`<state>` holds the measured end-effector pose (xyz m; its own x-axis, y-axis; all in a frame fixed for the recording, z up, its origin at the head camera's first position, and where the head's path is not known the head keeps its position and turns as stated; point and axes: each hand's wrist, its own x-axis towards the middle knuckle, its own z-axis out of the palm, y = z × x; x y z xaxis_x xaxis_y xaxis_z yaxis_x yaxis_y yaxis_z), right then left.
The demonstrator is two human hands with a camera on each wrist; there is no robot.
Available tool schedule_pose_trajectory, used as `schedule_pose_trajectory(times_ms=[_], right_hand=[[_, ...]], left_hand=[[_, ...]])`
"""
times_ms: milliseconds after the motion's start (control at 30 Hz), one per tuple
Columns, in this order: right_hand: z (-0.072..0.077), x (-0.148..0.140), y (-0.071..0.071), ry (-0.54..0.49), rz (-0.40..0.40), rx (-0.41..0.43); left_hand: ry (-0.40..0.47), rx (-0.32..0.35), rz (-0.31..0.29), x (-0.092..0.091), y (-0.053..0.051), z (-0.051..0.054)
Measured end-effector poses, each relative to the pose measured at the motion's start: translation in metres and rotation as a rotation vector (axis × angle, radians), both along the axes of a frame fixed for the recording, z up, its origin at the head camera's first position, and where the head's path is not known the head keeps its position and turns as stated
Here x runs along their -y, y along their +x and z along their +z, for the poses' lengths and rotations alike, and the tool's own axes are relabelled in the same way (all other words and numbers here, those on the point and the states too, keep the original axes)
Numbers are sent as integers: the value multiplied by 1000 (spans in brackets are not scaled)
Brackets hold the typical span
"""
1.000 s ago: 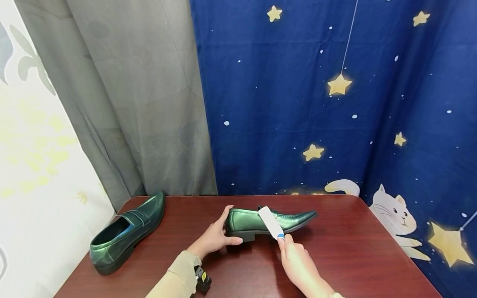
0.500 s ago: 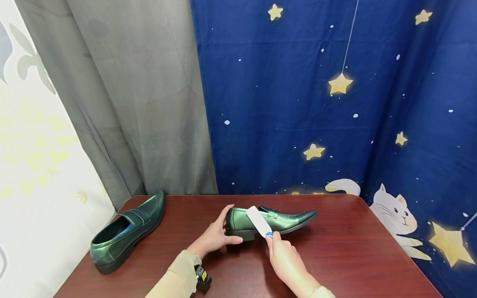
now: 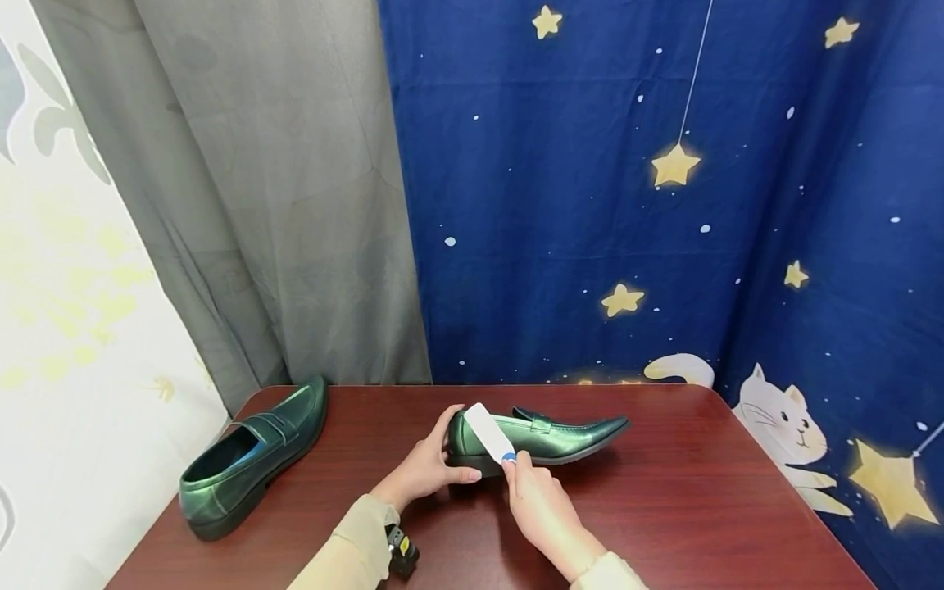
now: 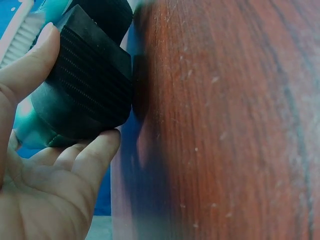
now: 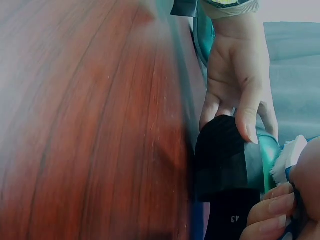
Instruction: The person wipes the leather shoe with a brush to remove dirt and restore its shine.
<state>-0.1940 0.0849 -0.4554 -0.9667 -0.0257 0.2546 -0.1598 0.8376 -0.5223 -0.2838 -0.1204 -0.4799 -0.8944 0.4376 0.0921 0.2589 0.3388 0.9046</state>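
Note:
A shiny green loafer (image 3: 564, 440) lies near the middle of the table, its toe pointing right and its sole turned partly toward me. My left hand (image 3: 422, 471) grips it by the back, thumb on the black heel (image 4: 82, 82) and fingers round the far side. In my right hand (image 3: 544, 504) is the handle of a white brush (image 3: 487, 430) with a blue band. The bristles (image 5: 281, 167) face the side of the loafer near the heel and seem to touch it. Most of the handle is hidden in my fist.
Another green loafer (image 3: 247, 459) with a blue lining stands at the table's left side, toe away from me. The reddish-brown table (image 3: 686, 492) ends at grey (image 3: 295, 205) and blue star-patterned curtains (image 3: 546, 205). A small black device (image 3: 401, 551) is at my left wrist.
My right hand has slid the brush leftward along the loafer's side, from its middle to near the heel. My left hand and both loafers have stayed in place.

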Motion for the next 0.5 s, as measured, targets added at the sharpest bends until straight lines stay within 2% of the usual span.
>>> schedule_pose_trajectory(times_ms=[267, 500], right_hand=[[-2, 12, 0, -16, 63, -30], [-4, 22, 4, -48, 83, -38]], left_hand=[[-5, -17, -8, 1, 0, 0], [-96, -81, 36, 1, 2, 0]])
